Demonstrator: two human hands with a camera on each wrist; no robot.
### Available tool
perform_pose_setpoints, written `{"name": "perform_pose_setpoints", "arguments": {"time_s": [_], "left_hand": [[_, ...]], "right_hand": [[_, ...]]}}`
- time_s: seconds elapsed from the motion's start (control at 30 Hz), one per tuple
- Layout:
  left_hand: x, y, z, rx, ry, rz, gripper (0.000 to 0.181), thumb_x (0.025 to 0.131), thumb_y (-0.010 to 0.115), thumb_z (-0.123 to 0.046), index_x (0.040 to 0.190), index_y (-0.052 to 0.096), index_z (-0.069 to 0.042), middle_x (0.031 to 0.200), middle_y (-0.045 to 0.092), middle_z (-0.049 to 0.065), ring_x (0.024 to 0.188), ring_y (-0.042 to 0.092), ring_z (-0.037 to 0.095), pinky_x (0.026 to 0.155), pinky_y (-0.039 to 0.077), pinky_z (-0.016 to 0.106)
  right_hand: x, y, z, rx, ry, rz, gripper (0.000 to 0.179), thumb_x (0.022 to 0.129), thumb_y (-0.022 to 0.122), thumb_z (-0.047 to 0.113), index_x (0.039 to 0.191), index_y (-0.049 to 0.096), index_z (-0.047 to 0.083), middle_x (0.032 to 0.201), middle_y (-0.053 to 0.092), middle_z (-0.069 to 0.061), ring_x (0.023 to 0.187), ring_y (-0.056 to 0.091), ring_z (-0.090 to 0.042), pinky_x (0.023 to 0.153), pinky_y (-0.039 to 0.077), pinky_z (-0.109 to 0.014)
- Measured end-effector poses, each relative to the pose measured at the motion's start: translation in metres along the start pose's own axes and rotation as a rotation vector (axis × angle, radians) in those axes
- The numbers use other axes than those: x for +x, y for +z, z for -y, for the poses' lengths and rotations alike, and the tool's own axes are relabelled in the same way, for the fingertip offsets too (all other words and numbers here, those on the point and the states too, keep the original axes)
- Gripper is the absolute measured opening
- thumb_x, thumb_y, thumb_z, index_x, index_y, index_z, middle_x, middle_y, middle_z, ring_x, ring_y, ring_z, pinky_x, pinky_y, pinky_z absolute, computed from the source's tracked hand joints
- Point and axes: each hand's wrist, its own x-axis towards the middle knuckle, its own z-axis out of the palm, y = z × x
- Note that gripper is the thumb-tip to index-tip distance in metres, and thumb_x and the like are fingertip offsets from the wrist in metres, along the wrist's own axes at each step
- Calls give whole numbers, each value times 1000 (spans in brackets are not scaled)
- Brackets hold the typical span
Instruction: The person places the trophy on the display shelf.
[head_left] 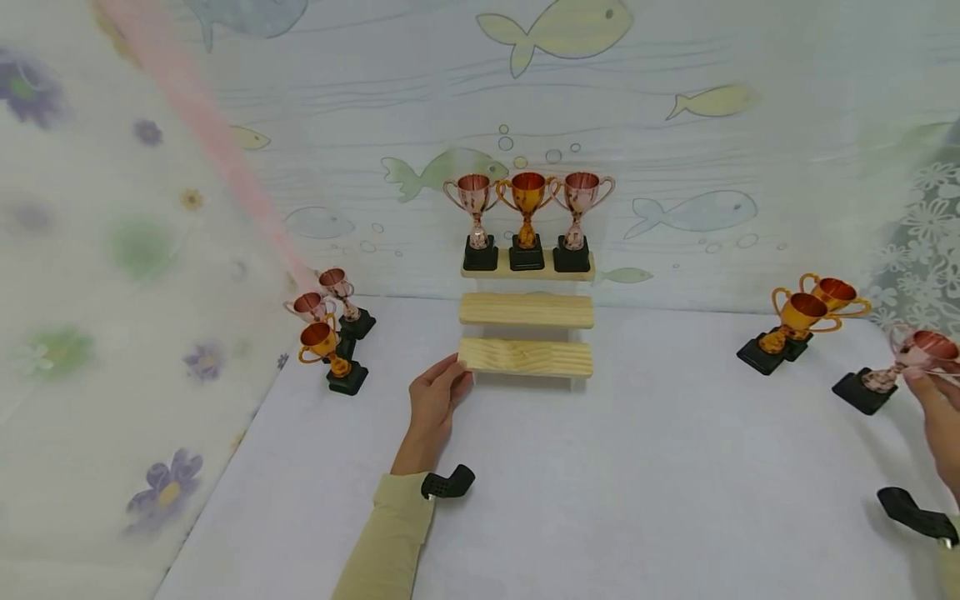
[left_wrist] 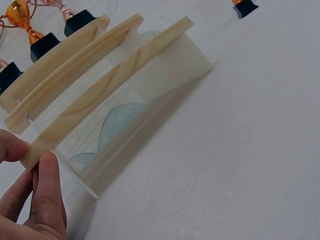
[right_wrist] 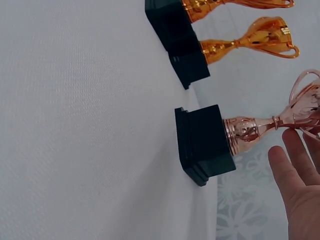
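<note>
Three small trophy cups, two rose-gold and one gold trophy, stand on the top step of a three-tier wooden display stand. My left hand pinches the left end of its lowest plank, thumb above and fingers beneath. At the far right, my right hand holds a rose-gold trophy by its cup near a handle. Its black base is tilted in the head view; whether it touches the table I cannot tell. Part of the right hand is outside the head view.
Two gold trophies stand close together left of my right hand. On the left side of the white table, two rose-gold trophies and one gold trophy are clustered. A fish-patterned cloth hangs behind the stand.
</note>
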Motion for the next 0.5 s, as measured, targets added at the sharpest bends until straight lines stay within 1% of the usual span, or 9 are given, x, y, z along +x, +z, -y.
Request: {"name": "perform_pose_setpoints", "arguments": {"time_s": [0.03,0.1,0.17,0.23,0.27,0.33,0.43,0.47,0.5], "left_hand": [[0,0,0,-2,1,2,35,94,65,3,127,62,13,100,67,11,83,69,11,75,61,19],[0,0,0,-1,4,2,35,94,65,3,127,62,13,100,67,11,83,69,12,75,61,19],[0,0,0,1,4,2,34,94,66,3,127,62,12,100,67,11,83,69,12,76,61,19],[-1,0,0,6,1,-1,34,94,66,2,127,63,12,100,68,11,83,69,12,76,61,20],[-1,0,0,10,0,-4,34,94,66,2,126,63,11,100,68,11,83,69,12,76,61,20],[-1,0,0,12,-3,-5,33,94,66,2,126,64,11,101,68,11,84,69,12,77,61,20],[-1,0,0,16,-3,-6,33,94,67,2,126,64,10,102,68,12,85,70,12,77,62,21],[-1,0,0,16,-4,-5,33,94,67,2,125,65,10,102,68,12,85,70,13,78,62,21],[-1,-1,0,15,-5,-5,33,94,67,1,125,65,10,102,68,12,85,70,13,78,62,21]], "right_hand": [[1,0,0,-5,15,0,50,108,47,19,156,34,29,154,39,15,142,40,-1,123,28,-26],[2,-1,2,13,68,7,49,108,48,21,154,36,30,146,40,23,136,41,4,123,26,-25],[3,-1,4,-18,59,-3,48,107,51,24,153,39,30,139,43,26,128,45,7,121,29,-22],[2,-2,7,-51,70,-5,50,106,53,27,153,38,34,137,42,28,125,43,10,120,30,-20],[2,-1,7,-42,78,-9,49,106,55,28,151,39,36,132,42,30,119,42,13,117,30,-14],[2,0,10,-45,72,-31,51,104,58,27,152,40,35,133,43,29,120,43,11,116,32,-14],[4,3,11,-8,103,-53,55,102,60,24,152,39,35,139,45,25,127,42,8,118,30,-16],[6,5,8,6,99,-69,54,102,62,26,150,40,35,136,46,27,126,43,9,117,30,-14],[7,6,6,7,100,-78,55,101,63,26,151,40,34,138,46,26,127,42,9,119,30,-17]]}}
